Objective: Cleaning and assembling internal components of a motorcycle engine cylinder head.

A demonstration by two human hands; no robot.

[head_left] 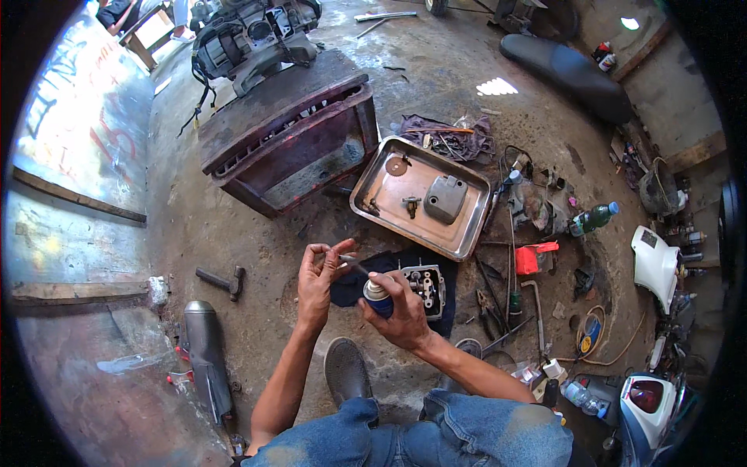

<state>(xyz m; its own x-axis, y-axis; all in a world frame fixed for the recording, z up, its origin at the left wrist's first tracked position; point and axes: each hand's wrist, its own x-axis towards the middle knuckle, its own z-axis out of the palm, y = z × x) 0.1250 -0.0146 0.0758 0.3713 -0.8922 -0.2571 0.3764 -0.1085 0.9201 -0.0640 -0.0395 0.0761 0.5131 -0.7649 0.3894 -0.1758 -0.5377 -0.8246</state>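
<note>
My left hand (314, 282) pinches a slim metal rod-like part (355, 264) between thumb and fingers; its exact kind is too small to tell. Wrapped round a blue spray can (379, 299) is my right hand (401, 315), with a finger at the can's pale top. The can's top is close to the metal part. Just beyond my right hand lies an engine cylinder head (424, 286), partly hidden by that hand, on a dark cloth (350, 290). A metal tray (366, 204) farther off holds a toothed disc (396, 166), a grey cover (446, 199) and small fittings (411, 206).
At the left lie a hammer (224, 282) and an exhaust muffler (205, 354). A dark metal-framed stand (292, 156) bears an engine (253, 47). Pliers (489, 314), a red pouch (536, 258), a green bottle (594, 219) and motorcycle panels (655, 263) crowd the right; a seat (566, 76) lies beyond.
</note>
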